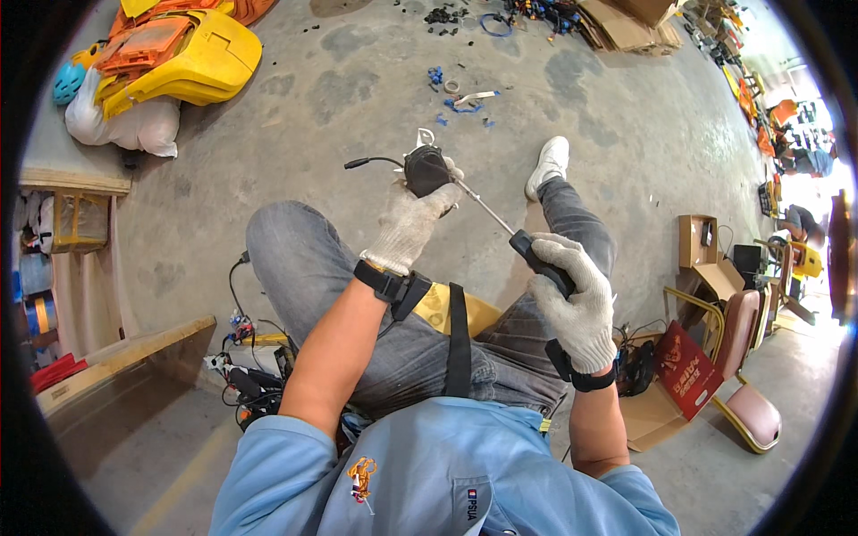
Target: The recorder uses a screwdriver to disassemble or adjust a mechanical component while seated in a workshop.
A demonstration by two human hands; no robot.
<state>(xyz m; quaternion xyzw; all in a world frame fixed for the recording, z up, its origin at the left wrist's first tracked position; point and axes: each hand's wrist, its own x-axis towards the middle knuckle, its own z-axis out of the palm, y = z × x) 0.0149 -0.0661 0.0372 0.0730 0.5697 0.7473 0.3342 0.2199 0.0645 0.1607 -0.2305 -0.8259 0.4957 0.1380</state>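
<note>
In my left hand, wearing a white knit glove, is a round black part with a short black cable sticking out to the left and a light metal bracket at its far end. The fingers wrap around it. My right hand, gloved the same way, grips the black handle of a screwdriver. Its metal shaft points up and left, and the tip meets the side of the black part by the left thumb. Whether the tip sits in a screw is hidden.
Blue scraps and a tape roll lie on the concrete floor ahead. Yellow and orange plastic shells are piled at far left. Flattened cardboard lies at far right. Wired parts sit by my left side; an open carton and chairs at right.
</note>
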